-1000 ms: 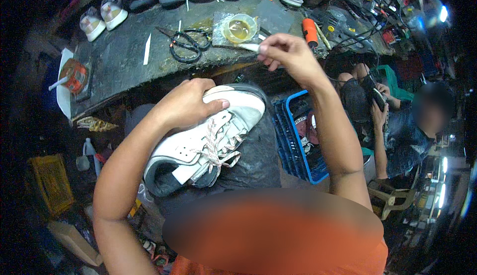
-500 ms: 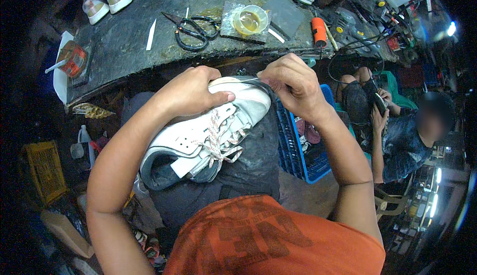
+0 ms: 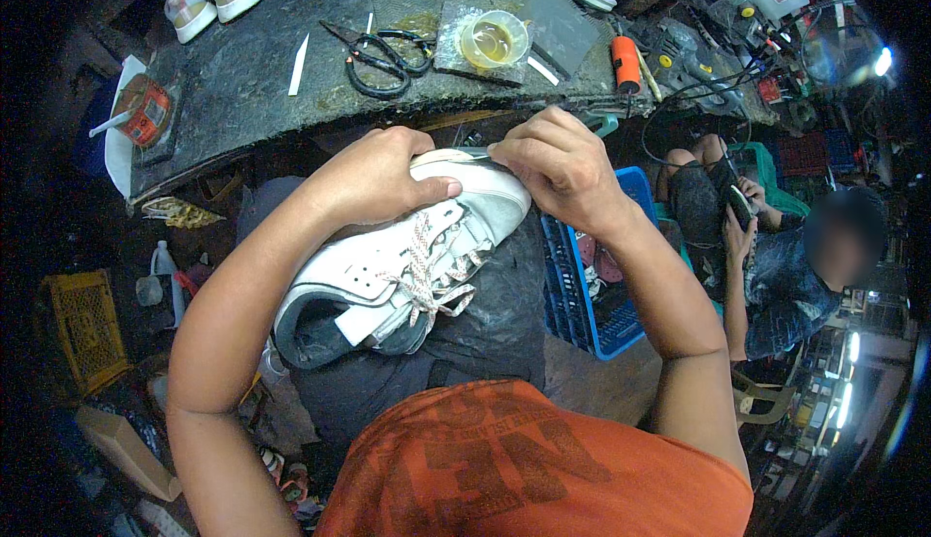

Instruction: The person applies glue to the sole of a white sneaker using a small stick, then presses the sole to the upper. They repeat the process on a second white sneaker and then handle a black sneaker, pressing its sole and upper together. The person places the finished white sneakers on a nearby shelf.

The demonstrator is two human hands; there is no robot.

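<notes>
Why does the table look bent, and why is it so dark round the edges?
Head view: the fisheye lens curves the workbench edge and blackens the corners; a bright lamp glares at the upper right; the white shoe, held by the left hand and right hand, is sharp and evenly lit.

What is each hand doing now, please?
Left hand: closed, holding the white sneaker.
Right hand: fingers pinched at the sneaker's toe; what it holds cannot be told.

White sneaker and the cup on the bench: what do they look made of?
White sneaker: the upper looks like smooth leather or synthetic, with a slight sheen, punched eyelets and woven laces; the lining looks like grey fabric. Cup: probably clear plastic, see-through, holding a yellowish liquid. Left hand steadies the toe.
</notes>
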